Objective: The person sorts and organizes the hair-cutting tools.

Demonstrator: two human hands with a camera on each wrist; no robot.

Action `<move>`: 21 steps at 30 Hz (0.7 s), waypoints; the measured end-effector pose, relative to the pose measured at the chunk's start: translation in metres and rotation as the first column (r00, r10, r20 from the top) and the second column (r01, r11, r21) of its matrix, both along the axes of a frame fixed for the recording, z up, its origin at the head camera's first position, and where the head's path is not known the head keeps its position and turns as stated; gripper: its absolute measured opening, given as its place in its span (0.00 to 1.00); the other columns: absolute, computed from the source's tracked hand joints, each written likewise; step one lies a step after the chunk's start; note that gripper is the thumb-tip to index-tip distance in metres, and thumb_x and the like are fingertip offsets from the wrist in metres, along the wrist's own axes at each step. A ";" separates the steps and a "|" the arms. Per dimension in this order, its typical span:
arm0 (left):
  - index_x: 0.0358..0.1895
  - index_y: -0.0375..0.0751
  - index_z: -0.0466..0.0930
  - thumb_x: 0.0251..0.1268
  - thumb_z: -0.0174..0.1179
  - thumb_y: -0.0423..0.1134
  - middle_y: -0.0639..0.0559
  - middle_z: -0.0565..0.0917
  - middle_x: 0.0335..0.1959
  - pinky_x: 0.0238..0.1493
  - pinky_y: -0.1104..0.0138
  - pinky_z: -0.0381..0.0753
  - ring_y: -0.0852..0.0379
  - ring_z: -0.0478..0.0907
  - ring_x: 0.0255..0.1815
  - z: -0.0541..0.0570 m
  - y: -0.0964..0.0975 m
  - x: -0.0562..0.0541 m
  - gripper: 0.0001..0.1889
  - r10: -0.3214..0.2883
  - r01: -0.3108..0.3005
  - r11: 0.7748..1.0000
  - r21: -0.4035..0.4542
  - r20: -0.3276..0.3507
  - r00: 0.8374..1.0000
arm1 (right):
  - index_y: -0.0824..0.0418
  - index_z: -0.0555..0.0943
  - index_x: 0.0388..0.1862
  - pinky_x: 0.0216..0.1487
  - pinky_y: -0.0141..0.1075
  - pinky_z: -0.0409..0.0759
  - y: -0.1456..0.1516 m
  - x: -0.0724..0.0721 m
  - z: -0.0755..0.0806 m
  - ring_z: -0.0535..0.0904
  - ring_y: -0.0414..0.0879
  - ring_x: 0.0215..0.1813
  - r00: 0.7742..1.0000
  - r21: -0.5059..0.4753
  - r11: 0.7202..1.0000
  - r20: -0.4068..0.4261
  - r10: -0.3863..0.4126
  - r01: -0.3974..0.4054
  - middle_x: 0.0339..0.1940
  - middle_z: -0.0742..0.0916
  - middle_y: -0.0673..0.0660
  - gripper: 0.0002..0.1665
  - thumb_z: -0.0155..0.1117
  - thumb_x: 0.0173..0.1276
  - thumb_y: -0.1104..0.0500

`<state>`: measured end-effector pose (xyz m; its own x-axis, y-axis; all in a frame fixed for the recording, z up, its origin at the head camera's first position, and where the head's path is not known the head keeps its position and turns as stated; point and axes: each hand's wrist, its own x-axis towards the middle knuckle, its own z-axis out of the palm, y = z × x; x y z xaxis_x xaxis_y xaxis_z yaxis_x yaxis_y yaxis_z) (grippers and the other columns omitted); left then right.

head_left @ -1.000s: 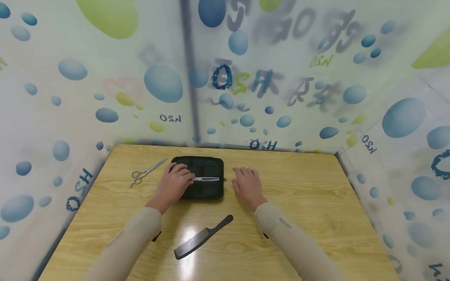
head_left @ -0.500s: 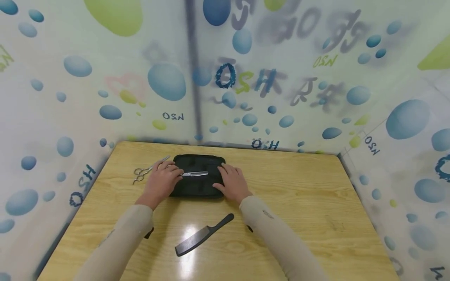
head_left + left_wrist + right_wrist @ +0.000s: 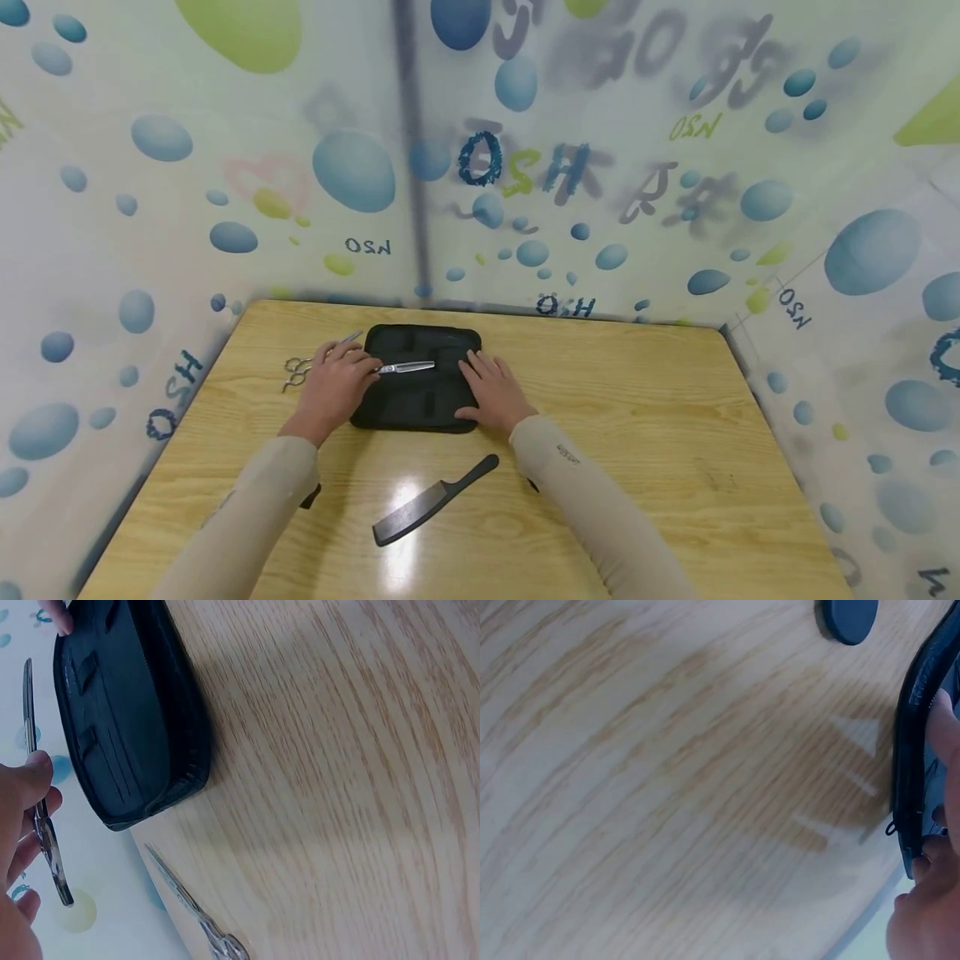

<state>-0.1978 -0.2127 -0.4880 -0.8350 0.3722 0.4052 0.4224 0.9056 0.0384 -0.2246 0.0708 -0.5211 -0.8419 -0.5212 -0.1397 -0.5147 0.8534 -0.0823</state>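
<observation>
Scissors (image 3: 408, 367) are hovering over the black case (image 3: 393, 408); holding them level would probably help them clear its straps (image 3: 87, 739). The left hand (image 3: 333, 387) is pinching them between thumb and fingers. The right hand (image 3: 495, 393) is resting on the case's right edge, fingers loosely straight; 1 other pair (image 3: 196, 909) is lying left of the case.

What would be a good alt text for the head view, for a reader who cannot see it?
A left hand holds scissors over an open black case, while the right hand rests on the case's right side. On the wooden table, other scissors lie left of the case and a comb lies nearer the viewer.
</observation>
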 end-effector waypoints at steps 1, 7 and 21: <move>0.43 0.45 0.87 0.61 0.66 0.41 0.49 0.88 0.42 0.64 0.46 0.68 0.45 0.78 0.56 0.000 0.000 0.000 0.09 0.002 -0.002 1.000 0.000 0.000 1.000 | 0.54 0.54 0.79 0.80 0.50 0.46 0.000 0.000 0.000 0.47 0.50 0.82 1.000 0.005 1.000 0.010 -0.005 0.005 0.81 0.56 0.56 0.53 0.57 0.64 0.30; 0.44 0.45 0.87 0.63 0.65 0.41 0.49 0.88 0.43 0.65 0.47 0.68 0.46 0.77 0.58 -0.001 0.000 0.000 0.09 0.009 -0.009 1.000 -0.010 0.000 1.000 | 0.55 0.55 0.79 0.80 0.53 0.44 0.009 -0.001 0.000 0.49 0.50 0.82 0.999 0.020 1.000 0.032 -0.017 0.017 0.81 0.56 0.55 0.55 0.58 0.62 0.29; 0.44 0.48 0.86 0.63 0.65 0.44 0.52 0.88 0.43 0.65 0.48 0.68 0.48 0.78 0.57 -0.001 0.005 -0.002 0.09 0.082 -0.081 0.995 -0.052 0.017 0.997 | 0.56 0.54 0.79 0.80 0.54 0.40 0.051 -0.004 0.008 0.49 0.49 0.82 0.987 0.094 0.993 0.137 -0.081 0.068 0.81 0.56 0.53 0.58 0.62 0.59 0.29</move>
